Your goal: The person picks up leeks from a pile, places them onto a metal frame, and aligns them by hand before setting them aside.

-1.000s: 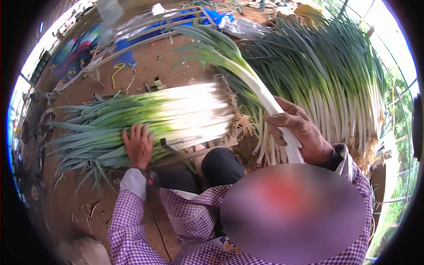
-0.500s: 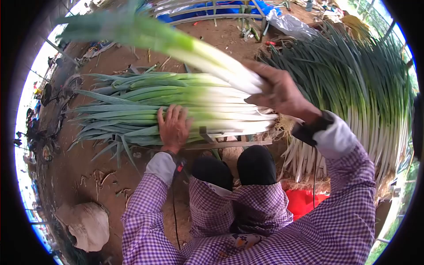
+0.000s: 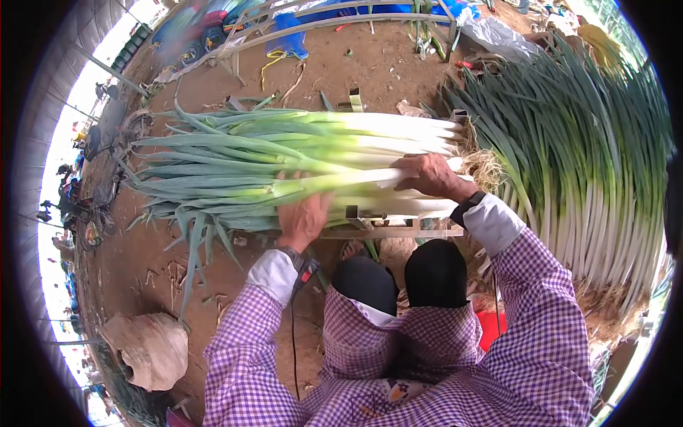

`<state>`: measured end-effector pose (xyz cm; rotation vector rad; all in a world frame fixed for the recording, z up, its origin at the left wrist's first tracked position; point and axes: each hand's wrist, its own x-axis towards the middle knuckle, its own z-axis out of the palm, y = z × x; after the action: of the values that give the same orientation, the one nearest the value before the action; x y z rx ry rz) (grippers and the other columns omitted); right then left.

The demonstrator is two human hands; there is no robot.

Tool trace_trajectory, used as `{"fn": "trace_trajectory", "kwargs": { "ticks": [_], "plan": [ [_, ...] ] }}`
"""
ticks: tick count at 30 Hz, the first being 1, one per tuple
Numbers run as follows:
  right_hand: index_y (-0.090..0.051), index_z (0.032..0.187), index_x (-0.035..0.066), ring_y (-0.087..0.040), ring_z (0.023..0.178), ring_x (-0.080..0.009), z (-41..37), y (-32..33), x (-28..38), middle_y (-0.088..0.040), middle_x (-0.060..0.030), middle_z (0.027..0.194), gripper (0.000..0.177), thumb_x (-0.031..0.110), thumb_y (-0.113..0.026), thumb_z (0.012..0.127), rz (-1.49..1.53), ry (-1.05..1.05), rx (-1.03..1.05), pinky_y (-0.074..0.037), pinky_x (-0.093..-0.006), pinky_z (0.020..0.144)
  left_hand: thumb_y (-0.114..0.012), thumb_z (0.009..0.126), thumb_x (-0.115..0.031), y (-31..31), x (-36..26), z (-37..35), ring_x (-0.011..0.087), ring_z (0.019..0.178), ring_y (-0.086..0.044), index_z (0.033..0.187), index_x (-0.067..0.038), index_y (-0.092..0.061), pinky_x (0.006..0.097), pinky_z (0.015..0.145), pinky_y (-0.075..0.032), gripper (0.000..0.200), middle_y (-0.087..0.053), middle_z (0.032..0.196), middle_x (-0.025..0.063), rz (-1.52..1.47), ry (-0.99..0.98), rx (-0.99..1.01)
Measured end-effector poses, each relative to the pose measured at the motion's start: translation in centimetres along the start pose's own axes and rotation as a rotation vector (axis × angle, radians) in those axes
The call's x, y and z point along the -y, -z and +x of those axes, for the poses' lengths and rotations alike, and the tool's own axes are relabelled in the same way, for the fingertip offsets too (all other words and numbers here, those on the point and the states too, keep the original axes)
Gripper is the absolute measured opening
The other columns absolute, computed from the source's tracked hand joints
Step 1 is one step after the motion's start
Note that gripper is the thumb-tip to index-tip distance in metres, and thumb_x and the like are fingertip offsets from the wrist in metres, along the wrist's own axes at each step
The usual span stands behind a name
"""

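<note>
A pile of long green onions (image 3: 235, 153) lies sideways on a low metal rack (image 3: 398, 232), leaves to the left and white stems to the right. My right hand (image 3: 430, 176) grips the white end of one onion stalk (image 3: 370, 176) lying over the pile. The green part of that stalk passes over my left hand (image 3: 306, 217), which rests at the near side of the pile. The stalk hides part of its fingers, and whether they hold anything is unclear. Roots (image 3: 484, 169) stick out at the pile's right end.
A large heap of onions (image 3: 583, 164) lies on the right, roots toward me. Behind the rack stand a metal frame (image 3: 334, 27) and a blue sheet (image 3: 290, 34). A pale sack (image 3: 153, 349) sits on the soil at the lower left. Something red (image 3: 491, 326) lies beside my knees.
My right hand has come down and toward me, and the stalk it held up in the air now lies across the pile. The view has shifted slightly left.
</note>
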<state>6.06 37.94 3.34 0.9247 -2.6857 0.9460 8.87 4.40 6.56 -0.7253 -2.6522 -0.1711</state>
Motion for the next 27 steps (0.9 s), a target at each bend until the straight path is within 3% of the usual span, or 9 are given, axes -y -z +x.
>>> {"fn": "trace_trajectory", "kwargs": {
  "ticks": [5,9,13,16,17,20,21,25,27],
  "plan": [
    [-0.078,0.105,0.014,-0.073,0.09,-0.0331,0.6,0.4,0.4,-0.077,-0.0099,0.095,0.042,0.043,-0.087,0.076,0.102,-0.185,0.017,-0.057,-0.044,0.081,-0.074,0.091,-0.036,0.8,0.0,-0.1,0.0389,0.127,-0.055,0.123,-0.006,-0.07,0.0568,0.117,-0.032,0.044,-0.065,0.127,0.0154,-0.108,-0.041,-0.025],
    [-0.078,0.106,0.008,-0.074,0.091,-0.0286,1.0,1.2,0.5,-0.077,-0.0107,0.098,0.043,0.035,-0.09,0.075,0.155,-0.271,0.041,-0.056,-0.0393,0.083,-0.073,0.094,-0.035,2.3,0.2,-0.3,0.0446,0.117,-0.061,0.121,0.002,-0.069,0.0494,0.106,-0.045,0.045,-0.069,0.121,0.0239,-0.357,0.153,0.11],
    [-0.077,0.109,0.004,-0.073,0.09,-0.0233,1.3,1.9,1.3,-0.077,-0.0134,0.095,0.044,0.031,-0.09,0.077,0.235,-0.401,0.011,-0.056,-0.0365,0.083,-0.073,0.094,-0.03,3.3,2.1,0.7,0.0439,0.121,-0.057,0.119,0.002,-0.069,0.0501,0.104,-0.045,0.04,-0.066,0.127,0.0232,-0.128,0.091,-0.025],
    [-0.076,0.11,0.003,-0.072,0.088,-0.0208,1.4,1.7,1.3,-0.076,-0.0142,0.095,0.044,0.031,-0.089,0.079,0.246,-0.393,-0.007,-0.055,-0.0357,0.082,-0.073,0.09,-0.024,3.9,3.5,2.0,0.0385,0.113,-0.061,0.115,-0.001,-0.07,0.0488,0.1,-0.047,0.034,-0.068,0.114,0.0223,0.02,-0.03,-0.119],
    [-0.076,0.111,0.003,-0.072,0.088,-0.0209,1.5,1.7,1.3,-0.076,-0.0141,0.095,0.044,0.031,-0.089,0.08,0.247,-0.397,-0.008,-0.055,-0.0356,0.082,-0.074,0.089,-0.027,4.2,3.6,2.3,0.0362,0.123,-0.058,0.115,-0.004,-0.071,0.052,0.11,-0.041,0.035,-0.069,0.118,0.0204,0.034,0.14,0.065],
    [-0.077,0.11,0.006,-0.073,0.09,-0.0245,1.4,1.6,0.7,-0.077,-0.0131,0.097,0.04,0.033,-0.086,0.081,0.255,-0.411,-0.013,-0.056,-0.0373,0.083,-0.075,0.089,-0.031,4.4,4.0,4.1,0.0347,0.129,-0.054,0.117,-0.008,-0.072,0.0587,0.117,-0.03,0.037,-0.069,0.123,0.0167,0.172,-0.044,-0.15],
    [-0.078,0.108,0.01,-0.073,0.092,-0.0278,1.5,1.2,0.4,-0.078,-0.0123,0.097,0.038,0.036,-0.085,0.082,0.264,-0.415,-0.016,-0.056,-0.039,0.084,-0.075,0.088,-0.035,3.9,5.3,3.8,0.0342,0.128,-0.056,0.123,-0.009,-0.07,0.0651,0.118,-0.022,0.044,-0.069,0.128,0.0137,0.13,-0.001,0.025],
    [-0.08,0.108,0.013,-0.074,0.093,-0.0313,1.7,0.1,0.0,-0.078,-0.0114,0.098,0.035,0.041,-0.079,0.086,0.201,-0.407,-0.037,-0.056,-0.0411,0.085,-0.074,0.089,-0.034,3.7,6.5,3.7,0.0346,0.126,-0.057,0.128,-0.007,-0.068,0.0585,0.115,-0.029,0.048,-0.068,0.13,0.0142,0.047,-0.037,0.091],
    [-0.078,0.112,0.008,-0.074,0.084,-0.0231,2.1,0.6,0.0,-0.078,-0.0098,0.093,0.04,0.039,-0.081,0.086,0.255,-0.46,-0.001,-0.056,-0.0368,0.08,-0.074,0.091,-0.033,3.6,6.7,3.7,0.0347,0.128,-0.056,0.132,-0.006,-0.066,0.0537,0.114,-0.033,0.05,-0.065,0.134,0.0147,0.019,-0.054,0.086]
  ]
}}
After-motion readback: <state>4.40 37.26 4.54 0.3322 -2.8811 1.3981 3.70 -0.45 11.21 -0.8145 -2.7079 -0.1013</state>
